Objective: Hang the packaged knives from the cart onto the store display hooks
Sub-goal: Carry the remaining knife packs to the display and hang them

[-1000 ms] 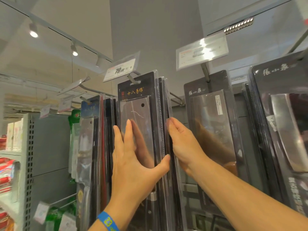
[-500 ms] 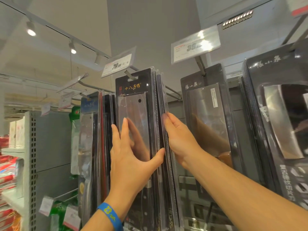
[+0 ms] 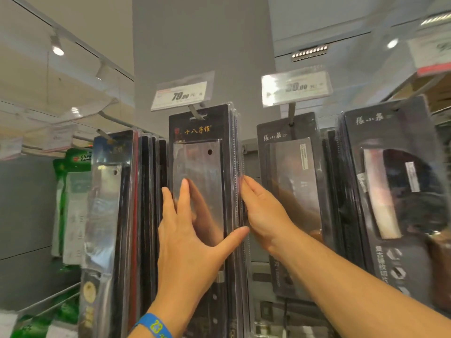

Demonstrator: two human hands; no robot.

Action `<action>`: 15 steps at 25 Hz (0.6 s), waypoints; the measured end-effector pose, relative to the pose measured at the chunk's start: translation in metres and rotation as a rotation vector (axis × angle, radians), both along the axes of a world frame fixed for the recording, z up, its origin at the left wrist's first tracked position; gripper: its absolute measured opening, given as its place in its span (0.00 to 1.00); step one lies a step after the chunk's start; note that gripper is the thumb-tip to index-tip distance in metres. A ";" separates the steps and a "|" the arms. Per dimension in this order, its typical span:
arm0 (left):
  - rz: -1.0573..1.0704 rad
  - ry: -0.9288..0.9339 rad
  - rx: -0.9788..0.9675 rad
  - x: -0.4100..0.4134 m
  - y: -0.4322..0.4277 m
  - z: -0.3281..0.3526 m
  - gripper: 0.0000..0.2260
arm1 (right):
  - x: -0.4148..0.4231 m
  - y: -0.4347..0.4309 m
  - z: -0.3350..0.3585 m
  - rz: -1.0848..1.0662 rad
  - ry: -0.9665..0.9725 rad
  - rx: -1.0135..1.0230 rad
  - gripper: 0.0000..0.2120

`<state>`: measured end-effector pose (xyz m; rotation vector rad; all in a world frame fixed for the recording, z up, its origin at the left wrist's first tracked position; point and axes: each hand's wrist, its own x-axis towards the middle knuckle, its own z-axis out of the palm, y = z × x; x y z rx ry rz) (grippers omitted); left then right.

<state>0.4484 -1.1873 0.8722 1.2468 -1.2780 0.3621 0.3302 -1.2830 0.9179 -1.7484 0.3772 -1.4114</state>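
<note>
Change: little | packaged knife (image 3: 195, 130) stayed hung on hook (image 3: 195, 112), front of its row | left hand (image 3: 188, 242) lay flat, fingers apart, on its face | right hand (image 3: 263, 213) pressed straight-fingered against its side | likely seated, only squaring left.

The left grip (image 3: 188, 240) is raised flat, fingers straight, thumb spread wide; the right grip (image 3: 263, 213) is raised flat, fingers together, angled up-left.

Above your left grip (image 3: 188, 242) a price tag (image 3: 181, 93) reads 79; green packages (image 3: 73, 161) hang well to its left, track lights (image 3: 57, 48) on the ceiling.
</note>
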 end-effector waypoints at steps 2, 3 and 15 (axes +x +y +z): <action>-0.035 -0.012 -0.009 0.003 0.000 0.000 0.54 | -0.010 0.004 0.000 -0.054 0.014 0.011 0.18; -0.044 -0.028 -0.017 0.004 0.000 -0.001 0.54 | -0.016 0.008 -0.001 -0.062 0.005 0.026 0.17; -0.612 -0.124 -0.304 -0.094 0.022 -0.015 0.04 | -0.122 0.078 -0.032 -0.633 -0.049 -0.035 0.09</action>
